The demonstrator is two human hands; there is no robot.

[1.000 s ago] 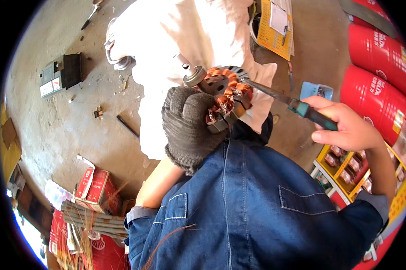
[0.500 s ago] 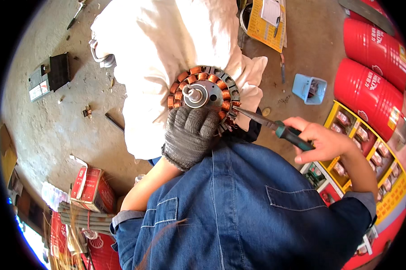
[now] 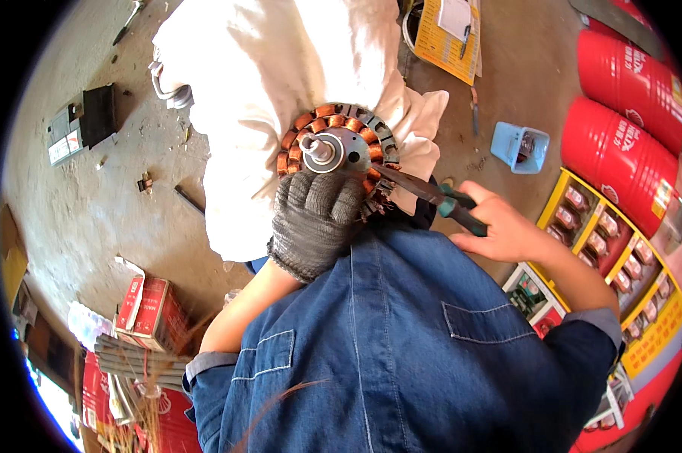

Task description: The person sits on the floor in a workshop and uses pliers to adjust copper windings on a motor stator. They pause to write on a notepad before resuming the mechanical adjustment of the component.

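Observation:
A round motor stator (image 3: 367, 137) with copper coils around its rim and a metal shaft in the middle rests on a pale cloth (image 3: 280, 68). Some slots on its right side show bare metal without coils. My left hand (image 3: 316, 223), in a dark grey knitted glove, is closed over the stator's near edge; its fingertips lie beside the shaft. My bare right hand (image 3: 499, 223) is wrapped round the dark green handles of long-nose pliers (image 3: 424, 189). The pliers' tips touch the stator at the right of the centre, near the coils. What the jaws pinch is too small to tell.
Red drums (image 3: 617, 143) and a yellow rack (image 3: 605, 257) of small packs stand at the right. A blue bin (image 3: 520, 148) sits on the floor before them. A battery (image 3: 67, 136) lies at the far left, a red carton (image 3: 152, 313) at the near left.
My right hand and the pliers have moved left and slightly up, with the tips now further in over the stator. The stator and my left hand have shifted slightly left and up.

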